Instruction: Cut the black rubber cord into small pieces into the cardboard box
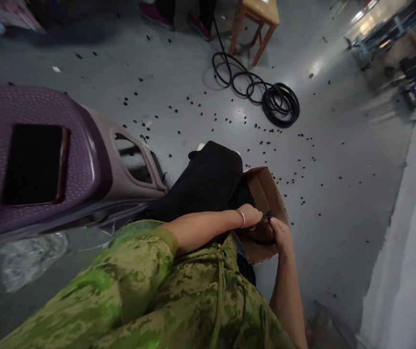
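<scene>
My left hand (250, 214), with a bracelet at the wrist, is closed over the cardboard box (266, 186) beside my leg. What its fingers grip is too small and dark to name. Facing it, my right hand (281, 233) is closed with thumb and fingers pinched on a thin black piece (269, 214), which shows between the two hands. A dark curved strip (262, 242) runs below them inside the box; whether it joins that piece I cannot tell. Many small black pieces (244, 194) lie heaped in the box's far left part.
Small black rings are scattered over the grey floor (193, 123). A coil of black tubing (281, 105) lies ahead near a wooden stool (260, 12) and a person's shoes (157, 15). To my left, a purple plastic stool (80, 145) bears a phone (35, 164). White sheeting (407, 232) lies right.
</scene>
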